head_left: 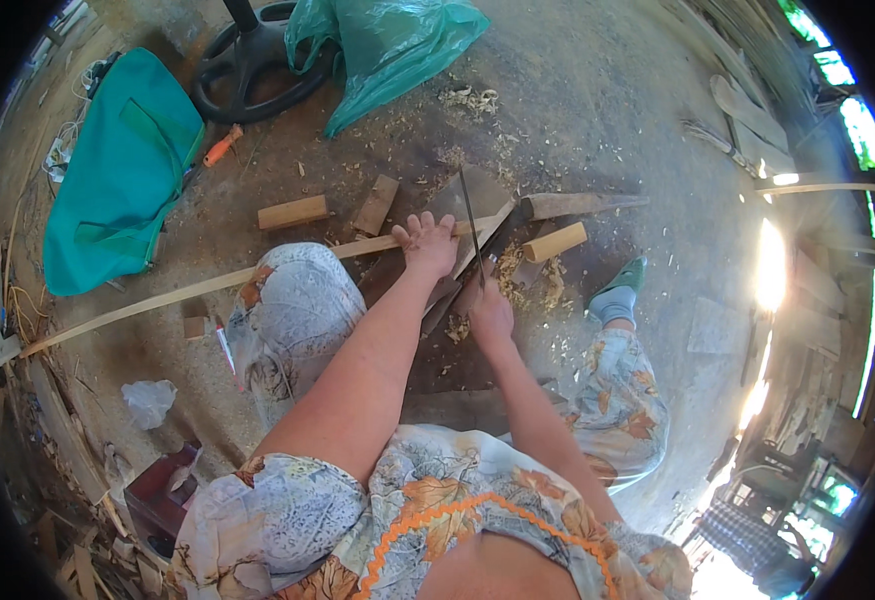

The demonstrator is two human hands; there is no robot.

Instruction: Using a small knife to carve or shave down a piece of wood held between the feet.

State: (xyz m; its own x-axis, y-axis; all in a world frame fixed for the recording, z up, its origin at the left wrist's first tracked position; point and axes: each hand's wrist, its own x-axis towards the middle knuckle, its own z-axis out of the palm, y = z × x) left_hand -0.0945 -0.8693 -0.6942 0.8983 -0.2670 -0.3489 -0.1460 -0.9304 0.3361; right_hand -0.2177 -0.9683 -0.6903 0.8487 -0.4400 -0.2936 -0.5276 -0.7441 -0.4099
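Observation:
A long, pale wooden strip (167,307) runs from the far left to the middle. My left hand (427,245) presses down on it near its right end, fingers spread across the top. Closed around the handle of a thin, dark-bladed saw is my right hand (487,312). Its narrow blade (470,215) points away from me and crosses the strip just right of my left hand; I cannot tell how deep it sits. Beneath them lies a dark flat board (485,187). A tool with a wooden handle (582,204) rests beside the blade, partly hidden.
Wood blocks (292,212) (375,205) (555,243) and shavings (554,285) lie around the work. Beyond are an orange-handled tool (223,145), a teal bag (122,180), a black wheel-shaped base (247,70) and a green plastic bag (397,60). My knees flank the strip's work area.

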